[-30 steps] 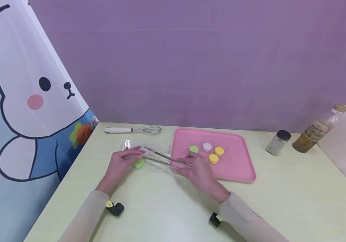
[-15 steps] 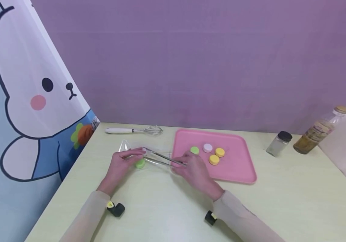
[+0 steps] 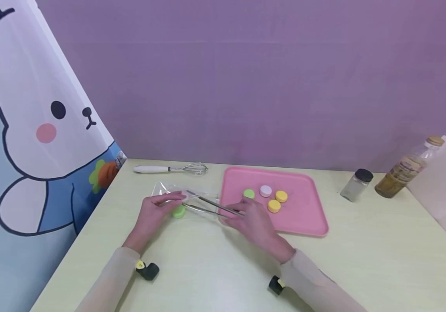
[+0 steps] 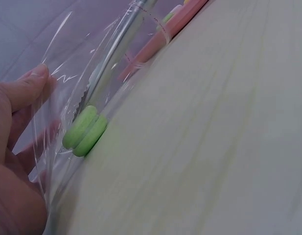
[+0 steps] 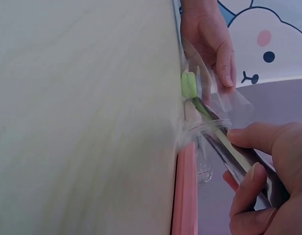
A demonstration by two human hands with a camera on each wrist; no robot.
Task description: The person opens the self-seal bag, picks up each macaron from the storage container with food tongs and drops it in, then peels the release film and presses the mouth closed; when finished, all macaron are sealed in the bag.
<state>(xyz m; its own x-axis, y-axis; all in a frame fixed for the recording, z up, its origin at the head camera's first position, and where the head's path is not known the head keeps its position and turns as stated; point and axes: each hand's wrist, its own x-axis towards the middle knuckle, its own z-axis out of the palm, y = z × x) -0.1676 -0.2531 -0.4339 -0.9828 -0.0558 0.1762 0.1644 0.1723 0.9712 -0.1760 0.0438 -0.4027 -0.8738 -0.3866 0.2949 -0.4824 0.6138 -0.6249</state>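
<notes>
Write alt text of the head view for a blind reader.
A person's right hand holds metal tongs reaching into a clear bag, while the left hand holds the bag near a green macaron. A pink tray shows two yellow macarons, a green one and a lilac one; a whisk lies behind the bag, a jar and bottle at right.

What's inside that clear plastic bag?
A green macaron and the ends of the metal tongs. Something pale shows at the tips, partly covered by the left hand; I can't identify it.
</notes>
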